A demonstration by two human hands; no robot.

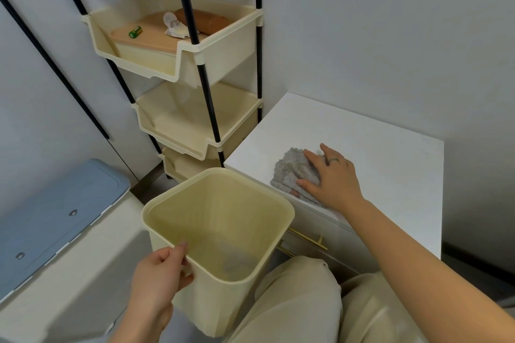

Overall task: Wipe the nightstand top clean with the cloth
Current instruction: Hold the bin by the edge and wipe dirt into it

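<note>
My right hand [333, 175] lay flat, fingers spread, pressing the cloth [295, 172] near the nightstand top's [362, 142] front-left edge; the unwiped surface stretched away rightward. My left hand [161, 273] gripped the bin's [223, 231] rim.

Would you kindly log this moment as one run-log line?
step: wiping | right hand: flat on cloth, nightstand top front-left | left hand: holding bin by rim

Soft, even, cool light fills the room, with no glare. Faint shadows sit under the rack [178, 69] shelves at 11 o'clock. Straight poles bow toward the edges. The bin [220, 220] and both forearms at 6 o'clock look slightly blurred.
</note>
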